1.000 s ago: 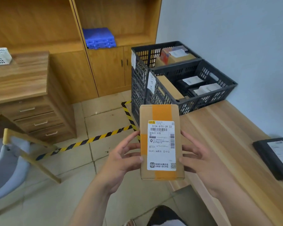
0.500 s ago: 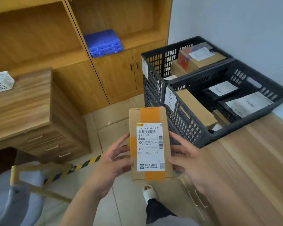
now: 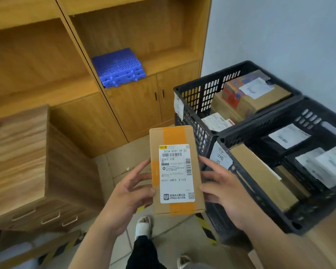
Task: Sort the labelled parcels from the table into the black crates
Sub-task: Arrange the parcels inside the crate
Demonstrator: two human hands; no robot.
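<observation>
In the head view, the parcel (image 3: 176, 169) was a brown cardboard box, longer than wide, sealed with a band of orange tape that ran along its length and a second band across its left edge. A white shipping label (image 3: 176, 173) covered most of its upper face; it showed barcodes and the codes "512A B701 29 22" and "B701". The box was held in the air above the tiled floor (image 3: 124, 164), just left of the near black crate (image 3: 260, 202). The left hand (image 3: 127, 193) gripped its left edge, with the thumb on the top face and the fingers curled under. The right hand (image 3: 222, 188) held the right edge in the same way, thumb on the side and fingers behind.

Compared with half a second before, the crates filled more of the picture and stood closer to the camera, the worktop (image 3: 330, 241) showed only at the right lower corner, and the parcel was nearer to the near crate's corner. The grip of both hands was unchanged.

The long axis of the parcel ran away from the person, its far end leaning slightly to the left. The label faced up to the camera, with its text upright for the person.

The far black crate (image 3: 198, 98) and the near one both already contained labelled parcels
</observation>
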